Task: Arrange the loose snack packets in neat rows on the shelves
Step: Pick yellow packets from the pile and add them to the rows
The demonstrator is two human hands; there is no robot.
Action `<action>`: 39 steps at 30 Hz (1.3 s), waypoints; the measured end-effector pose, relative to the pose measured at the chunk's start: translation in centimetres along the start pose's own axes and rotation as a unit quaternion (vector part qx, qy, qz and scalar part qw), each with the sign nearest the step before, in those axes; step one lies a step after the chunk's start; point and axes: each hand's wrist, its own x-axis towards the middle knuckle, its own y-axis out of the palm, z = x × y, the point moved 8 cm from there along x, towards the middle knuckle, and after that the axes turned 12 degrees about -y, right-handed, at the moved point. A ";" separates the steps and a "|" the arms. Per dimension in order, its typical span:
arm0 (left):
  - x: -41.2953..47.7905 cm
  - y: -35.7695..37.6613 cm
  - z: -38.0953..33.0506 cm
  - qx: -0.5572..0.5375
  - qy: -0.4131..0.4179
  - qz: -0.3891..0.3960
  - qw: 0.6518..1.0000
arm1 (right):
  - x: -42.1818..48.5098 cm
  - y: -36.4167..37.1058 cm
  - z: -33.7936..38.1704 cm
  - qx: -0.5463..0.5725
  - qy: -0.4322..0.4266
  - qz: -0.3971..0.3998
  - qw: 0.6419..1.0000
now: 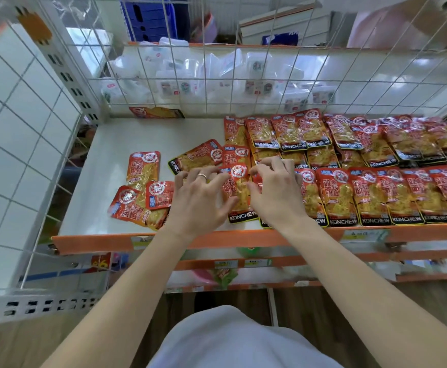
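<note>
2 bare hands rest over one red snack packet [237, 193] at the front middle of the white shelf [105, 166]. The left hand [202, 200] lies on the packet's left edge with its fingers [218, 181] spread apart and flat, a ring [202, 176] on one of them. The right hand [276, 192] sits on the packet's right side, fingers curled and loosely apart, thumb touching the packet's edge; neither hand has lifted it off the shelf. The black band at the packet's foot reads "KONCHEW" in white letters.

To the right, a front row of packets [376, 197] overlaps side by side along the orange shelf lip [97, 241], each showing "KONCHEW" at the bottom and large Chinese characters that I cannot read with certainty. A back row [304, 131] lies behind it, also overlapping, running to the right edge.

To the left, loose packets lie scattered: a tilted packet [194, 159] with "KONCHEW" reading sideways, an upright one [143, 167], and 2 overlapping packets [140, 207] near the front left. Another packet [156, 112] lies flat at the back, against the wire grid [164, 83]. Behind the grid are clear plastic boxes [203, 73] with small labels too blurred to read. A price tag [364, 235] on the lip is illegible
</note>
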 end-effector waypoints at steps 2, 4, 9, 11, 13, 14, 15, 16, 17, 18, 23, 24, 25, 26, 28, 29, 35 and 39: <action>-0.4 0.6 -0.6 0.013 0.011 0.017 1.000 | -0.6 -0.1 -0.4 -0.007 -0.034 0.015 0.999; -0.6 1.0 -1.1 0.025 0.024 0.024 0.999 | -1.3 0.3 -0.8 -0.029 -0.058 0.060 0.996; -0.5 1.3 -1.9 0.013 0.031 0.052 0.998 | -2.3 1.3 -1.5 -0.033 -0.065 0.136 0.988; -0.5 1.3 -2.0 0.008 0.028 0.060 0.998 | -2.5 1.4 -1.7 -0.032 -0.064 0.141 0.987; -0.6 1.4 -2.0 0.008 0.026 0.067 0.997 | -2.6 1.4 -1.7 -0.026 -0.063 0.141 0.988; -0.6 1.4 -2.0 0.010 0.026 0.069 0.997 | -2.6 1.4 -1.7 -0.021 -0.063 0.139 0.988; -0.6 1.4 -2.0 0.012 0.028 0.067 0.997 | -2.5 1.3 -1.6 -0.014 -0.062 0.133 0.989; -0.5 1.2 -2.0 0.010 0.029 0.062 0.998 | -2.4 1.1 -1.5 -0.008 -0.062 0.125 0.990; -0.5 1.0 -1.9 0.005 0.026 0.053 0.998 | -2.1 0.8 -1.4 -0.005 -0.063 0.113 0.992; -0.4 0.7 -1.7 -0.001 0.018 0.042 0.999 | -1.7 0.5 -1.2 -0.002 -0.065 0.101 0.993; 0.8 -2.0 1.6 -0.018 -0.040 -0.026 0.999 | 2.1 -0.5 1.7 0.013 -0.108 0.065 0.992; 1.1 -2.7 2.5 -0.018 -0.058 -0.042 0.997 | 3.2 -0.4 2.5 0.009 -0.122 0.059 0.991; 1.3 -3.3 3.6 -0.021 -0.081 -0.053 0.995 | 4.4 -0.3 3.5 0.003 -0.136 0.057 0.989; 1.6 -3.9 4.7 -0.025 -0.107 -0.062 0.992 | 5.6 -0.1 4.5 -0.004 -0.151 0.058 0.987; 1.9 -5.0 7.0 -0.029 -0.154 -0.083 0.984 | 8.1 0.9 6.7 -0.016 -0.180 0.067 0.981; 2.1 -5.5 8.1 -0.027 -0.174 -0.096 0.980 | 9.4 1.4 7.9 -0.021 -0.192 0.071 0.979; 2.7 -6.6 14.1 -0.018 -0.295 -0.091 0.951 | 16.6 6.0 13.0 -0.042 -0.240 0.086 0.966; 2.8 -6.3 16.6 0.022 -0.328 -0.064 0.942 | 20.2 8.9 14.0 -0.058 -0.244 0.068 0.966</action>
